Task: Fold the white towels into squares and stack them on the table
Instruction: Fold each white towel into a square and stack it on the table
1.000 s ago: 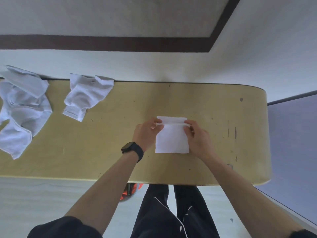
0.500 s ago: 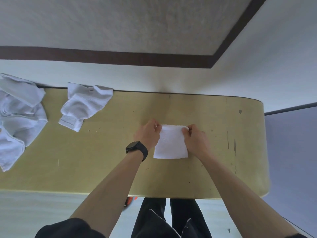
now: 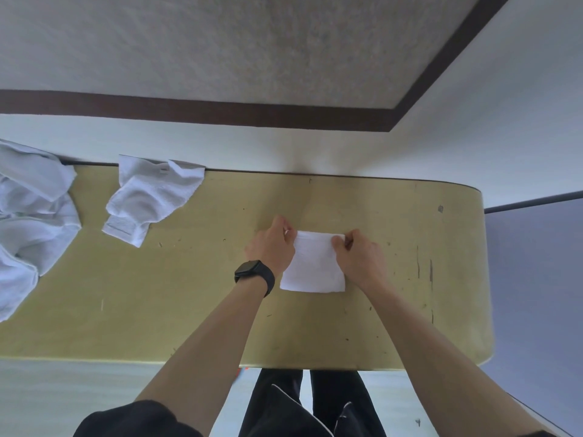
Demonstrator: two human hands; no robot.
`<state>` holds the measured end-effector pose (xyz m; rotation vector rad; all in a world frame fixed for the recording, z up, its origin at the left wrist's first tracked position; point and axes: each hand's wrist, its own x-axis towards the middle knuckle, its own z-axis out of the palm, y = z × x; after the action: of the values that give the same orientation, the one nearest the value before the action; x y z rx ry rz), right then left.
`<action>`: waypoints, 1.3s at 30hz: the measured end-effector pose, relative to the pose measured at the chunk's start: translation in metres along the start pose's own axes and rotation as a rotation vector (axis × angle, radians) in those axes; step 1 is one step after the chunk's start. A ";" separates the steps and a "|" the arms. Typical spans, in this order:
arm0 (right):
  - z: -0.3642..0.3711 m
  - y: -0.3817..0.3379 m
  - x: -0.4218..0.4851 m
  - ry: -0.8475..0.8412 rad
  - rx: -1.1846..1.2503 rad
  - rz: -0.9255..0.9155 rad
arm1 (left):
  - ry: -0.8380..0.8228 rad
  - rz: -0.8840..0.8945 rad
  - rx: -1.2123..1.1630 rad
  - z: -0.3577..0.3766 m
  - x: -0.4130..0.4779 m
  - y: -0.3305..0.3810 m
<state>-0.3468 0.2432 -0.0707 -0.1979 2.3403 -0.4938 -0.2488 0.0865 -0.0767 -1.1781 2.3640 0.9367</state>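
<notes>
Folded smaller now, white towel (image 3: 313, 268), left hand (image 3: 272, 247), right hand (image 3: 360, 257), each grip pinching a far corner

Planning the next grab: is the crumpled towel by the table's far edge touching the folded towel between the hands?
Apart. The head view shows a stretch of bare table between the crumpled towel and the folded towel.

Olive-yellow table (image 3: 157, 310), top scuffed with dark nicks and streaks, right-hand corners rounded. Far edge sits against a plain white wall (image 3: 284, 146). Above that, a dark brown strip (image 3: 220, 111) borders a grey textured panel (image 3: 220, 48) and angles up at right. Blue-grey panel (image 3: 536, 279) just beside the table's right end. Pale floor (image 3: 63, 398) below the near edge. Light soft, even.
</notes>
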 end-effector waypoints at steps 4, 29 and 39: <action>-0.002 -0.003 -0.006 0.047 0.006 -0.012 | 0.053 0.075 0.090 0.002 -0.004 0.000; 0.050 0.048 -0.030 0.355 -0.453 -0.544 | 0.200 0.427 0.439 0.049 -0.044 -0.037; 0.030 0.038 -0.065 0.291 0.024 -0.019 | 0.092 -0.218 -0.105 0.046 -0.095 0.006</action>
<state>-0.2789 0.2876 -0.0647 -0.1454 2.6152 -0.5936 -0.1963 0.1755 -0.0547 -1.5148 2.2207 0.9604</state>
